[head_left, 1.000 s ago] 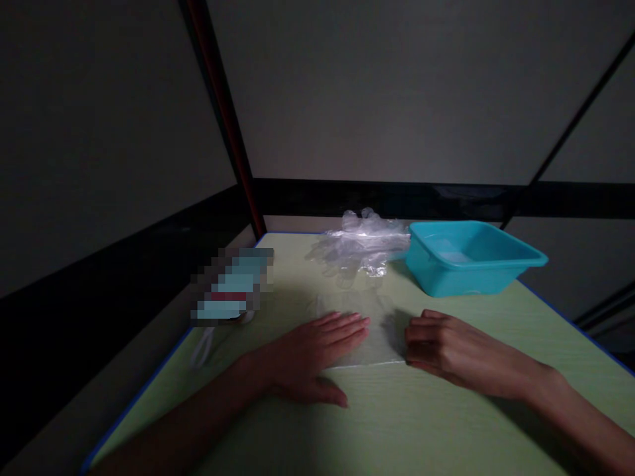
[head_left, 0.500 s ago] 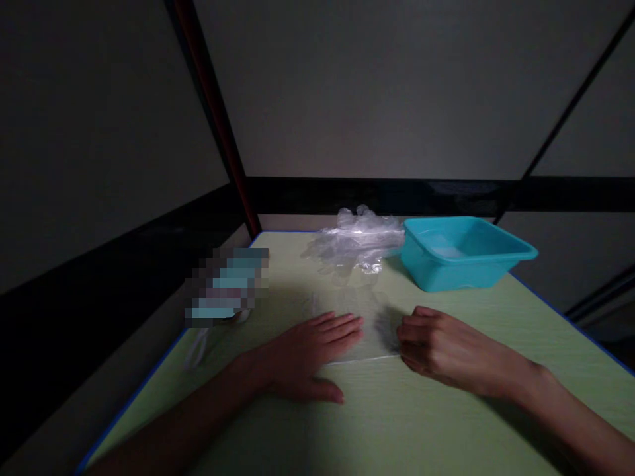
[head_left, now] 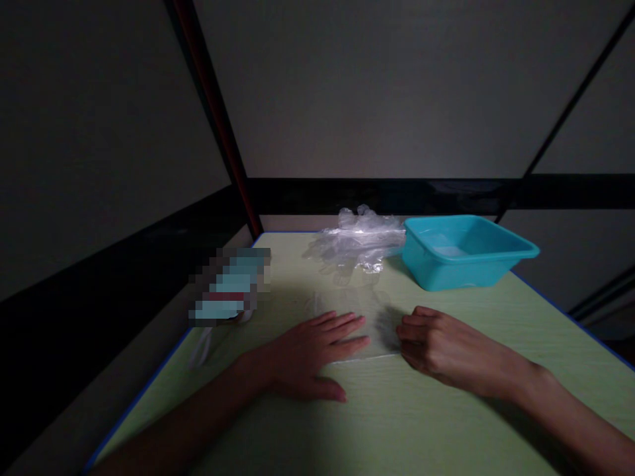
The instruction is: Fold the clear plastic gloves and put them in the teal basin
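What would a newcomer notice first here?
Probably the bright turquoise rectangular plastic tub, back right on the pale green table. To its left, shiny clear plastic gloves lie heaped. Nearer, the left hand lies flat over thin transparent plastic film; the right hand is curled at its edge.

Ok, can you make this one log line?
left hand: flat on clear plastic; right hand: curled at its edge; clear gloves: heaped beyond; teal tub: right of gloves

- Basin [head_left: 459,275], far right on the table [head_left: 436,430]
- Blurred-out item [head_left: 231,285], left
- White strap [head_left: 200,347], on its near side
- Red post [head_left: 213,112], far left
- Wall [head_left: 372,99], far
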`<state>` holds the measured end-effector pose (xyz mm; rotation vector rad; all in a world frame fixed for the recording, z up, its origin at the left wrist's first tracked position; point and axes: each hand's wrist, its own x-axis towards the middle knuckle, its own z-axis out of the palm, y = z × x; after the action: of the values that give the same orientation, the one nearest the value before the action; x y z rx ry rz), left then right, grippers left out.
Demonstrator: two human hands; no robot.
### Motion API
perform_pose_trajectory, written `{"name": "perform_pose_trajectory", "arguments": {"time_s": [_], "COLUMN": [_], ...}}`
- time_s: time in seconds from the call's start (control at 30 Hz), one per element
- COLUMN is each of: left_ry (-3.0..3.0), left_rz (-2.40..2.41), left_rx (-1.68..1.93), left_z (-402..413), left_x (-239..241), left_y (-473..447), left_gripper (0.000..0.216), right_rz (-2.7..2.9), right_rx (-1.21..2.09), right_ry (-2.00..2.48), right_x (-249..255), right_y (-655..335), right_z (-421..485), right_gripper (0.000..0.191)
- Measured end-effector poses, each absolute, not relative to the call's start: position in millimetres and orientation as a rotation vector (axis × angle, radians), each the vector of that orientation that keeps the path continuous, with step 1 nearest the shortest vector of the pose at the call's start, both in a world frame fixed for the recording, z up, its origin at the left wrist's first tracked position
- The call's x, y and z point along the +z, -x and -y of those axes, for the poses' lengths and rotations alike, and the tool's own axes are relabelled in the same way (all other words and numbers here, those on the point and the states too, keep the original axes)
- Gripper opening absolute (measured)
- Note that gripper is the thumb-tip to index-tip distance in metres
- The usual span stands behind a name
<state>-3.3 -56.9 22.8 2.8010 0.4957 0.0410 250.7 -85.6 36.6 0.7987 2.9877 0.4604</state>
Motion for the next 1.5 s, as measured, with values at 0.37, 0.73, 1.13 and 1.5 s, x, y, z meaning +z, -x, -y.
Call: {"name": "perform_pose_trajectory", "arguments": {"time_s": [0.37, 0.73, 1.13, 1.5], "left_ry": [-2.799, -2.807, -2.795, -2.76], "left_rz": [-0.492, -0.483, -0.486, -0.49], "left_rx": [0.035, 0.054, 0.058, 0.111], "left_z": [56, 57, 56, 56], "left_x": [23, 24, 23, 20], "left_y": [2, 3, 3, 5], "left_gripper": [0.072, 0.069, 0.069, 0.075], "right_rz": [-3.039, -3.116, -3.26, -3.31], "right_rx": [0.279, 0.066, -0.291, -1.139], "right_ry": [-0.799, -0.843, -0.84, -1.032], "right_x": [37, 33, 40, 27], "right_y": [-250, -257, -261, -260], "right_z": [85, 75, 68, 60], "right_gripper": [0.014, 0.018, 0.022, 0.01]}}
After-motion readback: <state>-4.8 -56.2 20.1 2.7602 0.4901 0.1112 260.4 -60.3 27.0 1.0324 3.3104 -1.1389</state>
